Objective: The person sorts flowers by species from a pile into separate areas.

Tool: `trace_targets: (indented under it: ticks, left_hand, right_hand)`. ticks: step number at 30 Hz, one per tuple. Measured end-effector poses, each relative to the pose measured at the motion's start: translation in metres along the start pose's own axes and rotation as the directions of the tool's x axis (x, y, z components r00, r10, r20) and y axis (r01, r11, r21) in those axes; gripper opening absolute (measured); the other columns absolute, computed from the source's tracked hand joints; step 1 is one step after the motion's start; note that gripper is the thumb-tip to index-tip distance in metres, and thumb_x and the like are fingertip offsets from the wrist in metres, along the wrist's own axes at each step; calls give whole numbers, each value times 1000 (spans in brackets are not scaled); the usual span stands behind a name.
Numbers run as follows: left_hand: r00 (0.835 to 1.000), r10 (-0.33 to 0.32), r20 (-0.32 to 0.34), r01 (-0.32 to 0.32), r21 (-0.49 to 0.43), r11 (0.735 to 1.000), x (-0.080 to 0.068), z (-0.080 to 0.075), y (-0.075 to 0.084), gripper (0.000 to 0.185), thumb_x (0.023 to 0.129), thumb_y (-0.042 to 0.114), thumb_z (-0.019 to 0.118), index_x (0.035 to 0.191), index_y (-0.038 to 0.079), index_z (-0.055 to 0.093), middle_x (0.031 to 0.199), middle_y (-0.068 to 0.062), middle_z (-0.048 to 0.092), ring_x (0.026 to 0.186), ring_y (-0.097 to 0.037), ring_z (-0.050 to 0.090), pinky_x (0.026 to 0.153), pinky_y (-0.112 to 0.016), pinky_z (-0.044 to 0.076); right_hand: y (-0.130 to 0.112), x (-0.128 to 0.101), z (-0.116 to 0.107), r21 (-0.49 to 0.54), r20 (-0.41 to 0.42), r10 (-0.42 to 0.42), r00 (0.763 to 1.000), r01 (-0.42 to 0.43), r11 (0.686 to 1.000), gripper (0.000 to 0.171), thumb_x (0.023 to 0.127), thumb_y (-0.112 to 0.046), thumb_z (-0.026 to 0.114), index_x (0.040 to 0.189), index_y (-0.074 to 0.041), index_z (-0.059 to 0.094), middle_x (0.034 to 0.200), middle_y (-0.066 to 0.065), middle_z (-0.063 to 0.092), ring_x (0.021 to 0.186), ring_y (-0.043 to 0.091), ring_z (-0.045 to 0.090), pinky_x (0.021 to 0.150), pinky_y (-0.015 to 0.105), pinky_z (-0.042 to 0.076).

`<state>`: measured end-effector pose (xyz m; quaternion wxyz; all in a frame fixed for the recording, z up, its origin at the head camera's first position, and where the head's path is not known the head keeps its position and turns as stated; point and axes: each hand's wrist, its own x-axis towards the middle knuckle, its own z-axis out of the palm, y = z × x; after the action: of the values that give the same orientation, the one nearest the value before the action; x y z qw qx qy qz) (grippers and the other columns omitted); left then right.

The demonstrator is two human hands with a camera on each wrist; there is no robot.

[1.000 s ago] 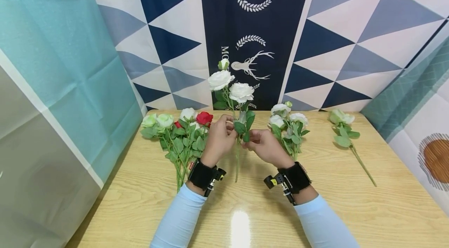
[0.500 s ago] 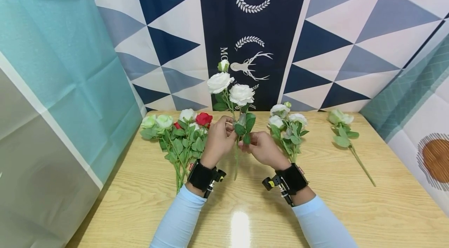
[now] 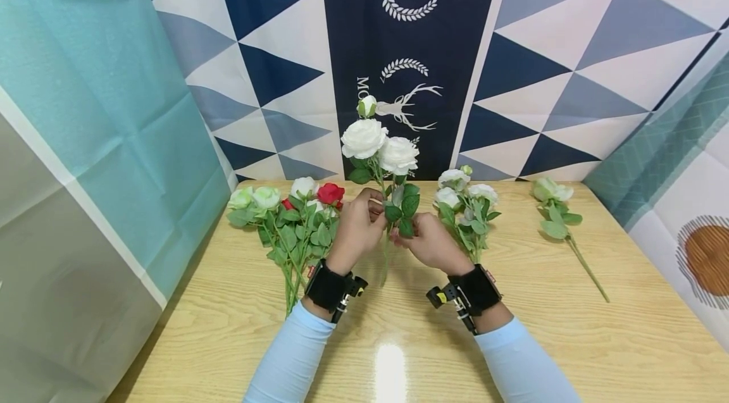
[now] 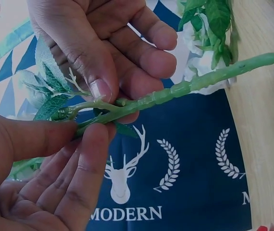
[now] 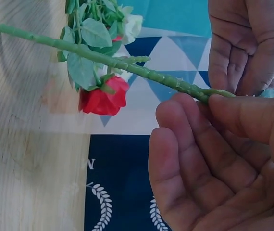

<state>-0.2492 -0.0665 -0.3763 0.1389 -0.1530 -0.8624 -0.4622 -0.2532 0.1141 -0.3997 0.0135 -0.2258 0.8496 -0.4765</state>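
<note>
I hold a white rose spray upright over the table, with two open blooms and one bud on top. My left hand pinches its green stem between thumb and fingers, just under the leaves. My right hand grips the same stem from the other side, thumb pressed on it. In the right wrist view the stem runs from my right hand's pinch out to its free lower end. The stem's tip hangs just above the tabletop.
On the wooden table lie a mixed bunch with a red rose at the left, a white bunch beside my right hand, and a single pale stem at the right. Patterned cloth walls enclose the back and sides.
The spray has turned and risen slightly, so the two blooms now sit closer together. Both hands stay on the stem; the right hand has shifted a little up and left.
</note>
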Motion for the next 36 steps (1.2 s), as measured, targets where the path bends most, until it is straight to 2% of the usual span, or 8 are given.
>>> trace_targets:
  ticks: [6, 12, 20, 26, 29, 33, 36]
  left_hand:
    - [997, 69, -20, -69, 0, 998, -1, 0, 1, 18, 96, 3, 65, 114, 6, 63, 94, -8, 76, 84, -20, 73, 74, -33, 57]
    - [994, 108, -25, -107, 11, 994, -2, -1, 2, 14, 97, 2, 65, 110, 6, 63, 93, -7, 76, 82, -19, 73, 72, -31, 57]
    - [993, 117, -15, -117, -22, 993, -1, -2, 3, 14, 96, -1, 64, 108, 6, 62, 95, -8, 76, 84, -19, 73, 73, -31, 57]
    - [993, 117, -32, -120, -112, 986, 0, -3, 4, 18, 97, 0, 62, 115, 1, 64, 97, -11, 77, 83, -19, 74, 72, -29, 58]
    - [994, 104, -36, -108, -169, 980, 0, -5, 3, 25, 99, 2, 62, 123, -2, 63, 98, -13, 77, 82, -21, 75, 71, -28, 59]
    - [999, 40, -21, -44, -247, 968, 1, -8, 3, 34, 100, 4, 62, 133, -3, 59, 103, -13, 76, 84, -22, 75, 75, -28, 59]
    - [1000, 3, -11, -7, -316, 949, 2, -9, 3, 37, 100, 4, 62, 136, -1, 57, 103, -13, 76, 86, -22, 75, 77, -30, 59]
  right_hand:
    - [0, -1, -4, 26, -8, -20, 1000, 21, 999, 15, 99, 0, 60, 101, -1, 75, 92, 11, 75, 83, 28, 70, 73, 36, 52]
    - [2, 0, -5, 18, -38, -81, 996, 81, 997, 17, 101, 1, 58, 96, -2, 74, 90, 12, 74, 85, 29, 72, 78, 41, 56]
    - [1, -1, -6, 2, -52, -106, 993, 106, 994, 18, 102, -1, 58, 96, -2, 74, 93, 16, 73, 84, 28, 72, 77, 40, 56]
    - [-4, -4, -9, -4, -54, -82, 995, 82, 997, 16, 103, -4, 59, 103, -5, 75, 97, 15, 74, 87, 22, 72, 79, 39, 57]
    - [-9, -6, -10, 11, -52, -77, 996, 77, 997, 15, 104, -9, 61, 106, -6, 75, 99, 11, 75, 90, 24, 73, 80, 38, 58]
    - [-14, -9, -12, 14, -41, -112, 993, 113, 994, 17, 104, -9, 60, 105, -5, 76, 96, 8, 74, 87, 25, 72, 76, 36, 56]
    - [-16, -10, -13, 46, -27, -118, 993, 119, 992, 15, 103, -8, 62, 104, -5, 76, 93, 8, 74, 84, 25, 71, 74, 34, 56]
